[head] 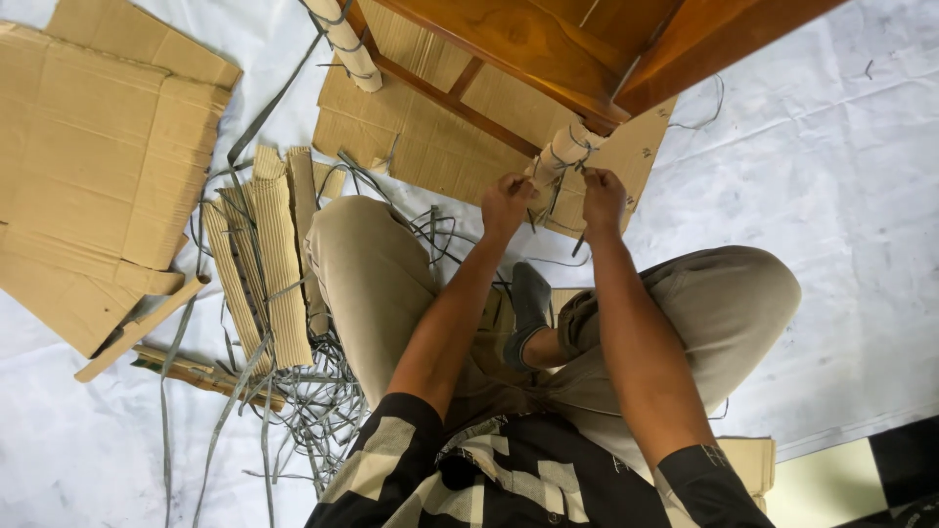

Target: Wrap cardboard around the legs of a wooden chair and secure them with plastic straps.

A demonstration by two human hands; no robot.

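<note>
- Wrapping job at a wooden furniture leg (565, 149), padded w/ corrugated cardboard; both hands work grey strapping (554, 196) around it.
- Left hand (506, 203) pinched on the strap at the leg's lower end; right hand (603, 198) closed on strap just beside it, fingers curled tight.
- To do this well, I'd judge: keep strap taut, turns close together, one hand holding tension while the other feeds, so the cardboard can't slip.
- Leg sits btwn the hands, above the person's knees, over flat cardboard sheet (430, 137) on the white floor cover (841, 196).
- Long axis runs diagonal: free end toward the hands, lower left; other end up-right into the wooden frame (548, 44).
- Second wrapped leg (342, 44) top left; spare strap pile (313, 391) & cardboard strips (269, 254) at left.
</note>
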